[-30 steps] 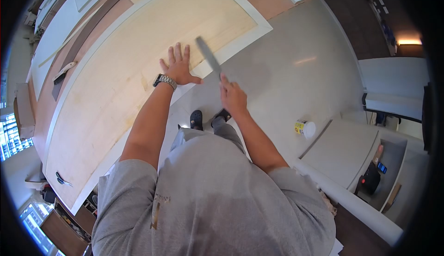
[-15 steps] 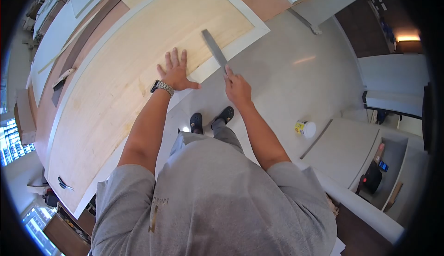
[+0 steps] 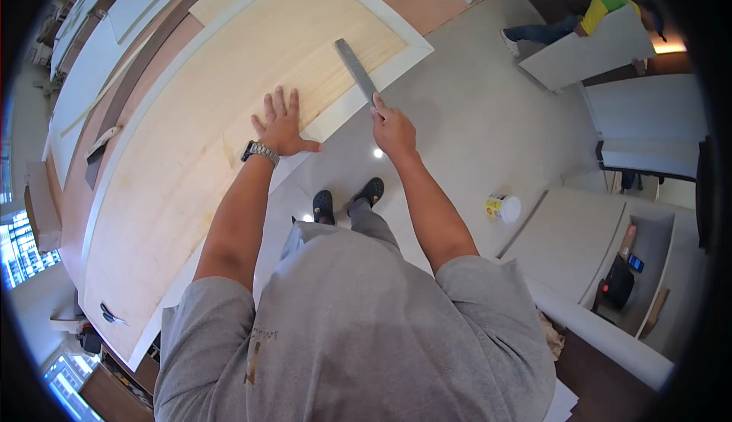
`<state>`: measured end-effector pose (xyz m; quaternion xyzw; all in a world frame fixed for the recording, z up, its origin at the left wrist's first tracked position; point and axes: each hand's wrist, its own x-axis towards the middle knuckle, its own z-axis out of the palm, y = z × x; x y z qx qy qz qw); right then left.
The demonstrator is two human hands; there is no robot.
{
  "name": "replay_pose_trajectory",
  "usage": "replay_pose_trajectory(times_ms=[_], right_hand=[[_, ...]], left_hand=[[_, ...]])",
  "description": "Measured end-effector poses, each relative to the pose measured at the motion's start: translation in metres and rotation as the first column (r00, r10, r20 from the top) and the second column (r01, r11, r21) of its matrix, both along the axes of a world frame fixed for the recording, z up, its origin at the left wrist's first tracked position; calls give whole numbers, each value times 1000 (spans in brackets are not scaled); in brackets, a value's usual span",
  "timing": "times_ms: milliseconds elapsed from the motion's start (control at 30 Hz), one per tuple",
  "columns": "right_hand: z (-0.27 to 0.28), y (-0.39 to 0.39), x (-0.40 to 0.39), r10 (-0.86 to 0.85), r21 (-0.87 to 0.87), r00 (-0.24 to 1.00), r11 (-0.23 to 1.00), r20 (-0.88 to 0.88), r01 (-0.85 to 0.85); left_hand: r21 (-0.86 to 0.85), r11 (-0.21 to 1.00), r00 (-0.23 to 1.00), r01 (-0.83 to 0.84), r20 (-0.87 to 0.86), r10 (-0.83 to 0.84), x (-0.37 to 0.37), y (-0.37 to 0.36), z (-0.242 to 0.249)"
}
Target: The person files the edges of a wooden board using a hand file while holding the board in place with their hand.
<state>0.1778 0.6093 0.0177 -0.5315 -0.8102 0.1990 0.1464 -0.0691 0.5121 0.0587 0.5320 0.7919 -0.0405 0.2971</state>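
Observation:
My left hand (image 3: 282,128), with a watch at the wrist, lies flat with spread fingers on a pale wooden panel (image 3: 191,155) near its right edge. A white border (image 3: 393,69) runs around the panel. My right hand (image 3: 394,129) is closed around the lower end of a long flat grey tool (image 3: 354,70), which resembles a file. The tool's far end lies over the panel's surface and its middle crosses the white border. What my right palm covers is hidden.
A person (image 3: 602,12) at the upper right carries a white board (image 3: 587,50). Scissors (image 3: 113,314) lie at the panel's lower left, and a brush (image 3: 102,145) lies left of it. A white tub (image 3: 503,208) stands on the floor near a cabinet (image 3: 568,235).
A person has come into view at the upper right with the white board. My left hand appears slightly lower and further left. The tool stays in my right hand, its angle a little changed.

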Motion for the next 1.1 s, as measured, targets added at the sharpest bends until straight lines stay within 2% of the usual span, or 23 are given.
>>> replay_pose_trajectory(times_ms=[100,200,300,367,467,567,667,767,900,967,1067,1100], right_hand=[[-1,-29,23,36,28,999,999,-7,-36],[1,-87,58,-2,-114,1000,993,-11,1],[-18,-67,48,35,-33,996,999,82,-32],[-16,-24,22,45,49,999,998,30,-47],[2,5,6,9,35,1000,999,-4,-9],[-11,-38,37,22,68,1000,997,3,-22],[-6,-94,61,4,-100,999,995,-48,-9],[-19,-45,32,43,28,999,999,23,-44],[-4,4,3,3,63,1000,998,-22,-2],[-11,-20,20,39,87,999,995,22,-41],[-10,-92,58,58,-65,998,996,5,-58],[-15,-90,56,68,-21,998,997,7,-68]], left_hand=[[-3,1000,1000,2,-17,-2,0,0,-2],[26,1000,1000,2,-9,-1,-1,-2,-4],[10,1000,1000,-5,-3,6,1,-1,-1],[13,1000,1000,-8,1,8,0,0,-4],[25,1000,1000,4,-1,-4,-1,-3,-8],[35,999,1000,8,-5,-8,-2,0,-3],[27,1000,1000,-10,2,10,0,0,-2],[11,1000,1000,-5,-3,5,0,-1,-1],[-1,1000,1000,11,-29,-11,0,0,0],[4,1000,999,15,-33,-15,-1,2,3],[4,1000,1000,0,-5,0,0,0,-2],[4,1000,1000,-2,2,2,-1,-1,-3]])
